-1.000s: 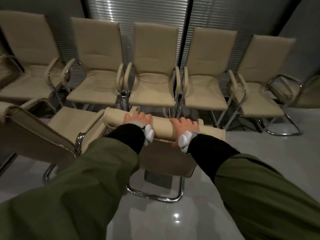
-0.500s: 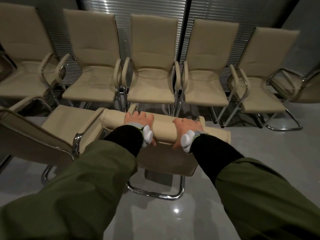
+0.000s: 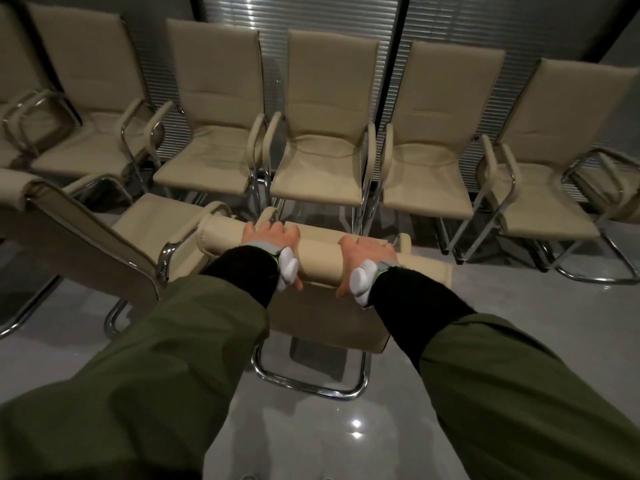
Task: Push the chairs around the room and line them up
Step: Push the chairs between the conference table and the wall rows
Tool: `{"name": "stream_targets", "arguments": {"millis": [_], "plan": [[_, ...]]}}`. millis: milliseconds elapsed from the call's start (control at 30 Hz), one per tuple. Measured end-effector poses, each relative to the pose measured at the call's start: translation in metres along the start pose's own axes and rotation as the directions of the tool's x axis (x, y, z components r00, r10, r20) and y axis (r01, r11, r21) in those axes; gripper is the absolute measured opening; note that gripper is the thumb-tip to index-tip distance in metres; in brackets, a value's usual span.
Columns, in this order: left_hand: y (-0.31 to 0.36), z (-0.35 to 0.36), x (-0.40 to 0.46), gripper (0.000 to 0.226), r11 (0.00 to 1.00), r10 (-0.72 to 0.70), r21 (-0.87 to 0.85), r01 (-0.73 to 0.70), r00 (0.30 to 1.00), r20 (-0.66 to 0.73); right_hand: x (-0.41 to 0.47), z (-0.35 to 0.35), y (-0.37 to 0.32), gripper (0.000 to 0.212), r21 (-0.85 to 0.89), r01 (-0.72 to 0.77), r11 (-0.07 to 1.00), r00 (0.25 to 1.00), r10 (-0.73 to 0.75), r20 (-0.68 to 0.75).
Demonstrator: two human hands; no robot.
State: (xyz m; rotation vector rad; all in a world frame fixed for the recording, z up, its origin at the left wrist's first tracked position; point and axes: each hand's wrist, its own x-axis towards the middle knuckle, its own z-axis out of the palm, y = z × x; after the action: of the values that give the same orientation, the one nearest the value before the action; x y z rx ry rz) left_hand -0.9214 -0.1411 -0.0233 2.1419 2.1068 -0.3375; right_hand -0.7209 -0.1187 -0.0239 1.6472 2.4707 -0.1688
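Note:
A beige cantilever chair [image 3: 320, 252] with a chrome frame stands in front of me, its back towards me. My left hand [image 3: 270, 239] grips the padded top edge of its backrest on the left, fingers curled over the far side. My right hand [image 3: 367, 254] grips the same edge on the right. Beyond it, several matching beige chairs [image 3: 325, 140] stand side by side in a row along the wall. Another beige chair [image 3: 104, 237] stands close on the left, turned at an angle, its armrest near the held chair.
A window with closed blinds [image 3: 391, 36] runs behind the row. A further chair [image 3: 616, 188] sits at the far right edge. The glossy grey floor [image 3: 519, 306] is open to the right of the held chair and beneath my arms.
The held chair and I have moved forward, closer to the row of chairs. Both hands keep the same grip on the backrest.

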Motion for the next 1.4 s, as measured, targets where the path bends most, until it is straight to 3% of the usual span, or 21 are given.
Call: {"name": "stream_targets", "arguments": {"millis": [600,1000,1400], "plan": [[0.085,0.014,-0.097,0.097,0.971,-0.237,-0.04,0.237,0.971,-0.001,-0.07,0.011,0.04,0.088,-0.054,0.208,0.977,0.977,-0.206,0.05],[0.11,0.04,-0.183,0.09,0.932,-0.347,-0.128,0.339,0.937,-0.042,-0.125,0.023,0.025,0.087,-0.107,0.29,0.951,0.956,-0.284,0.07],[0.14,0.057,-0.262,0.087,0.869,-0.456,-0.209,0.449,0.89,0.015,-0.178,0.031,0.014,0.099,-0.172,0.416,0.893,0.909,-0.403,0.106]]}}
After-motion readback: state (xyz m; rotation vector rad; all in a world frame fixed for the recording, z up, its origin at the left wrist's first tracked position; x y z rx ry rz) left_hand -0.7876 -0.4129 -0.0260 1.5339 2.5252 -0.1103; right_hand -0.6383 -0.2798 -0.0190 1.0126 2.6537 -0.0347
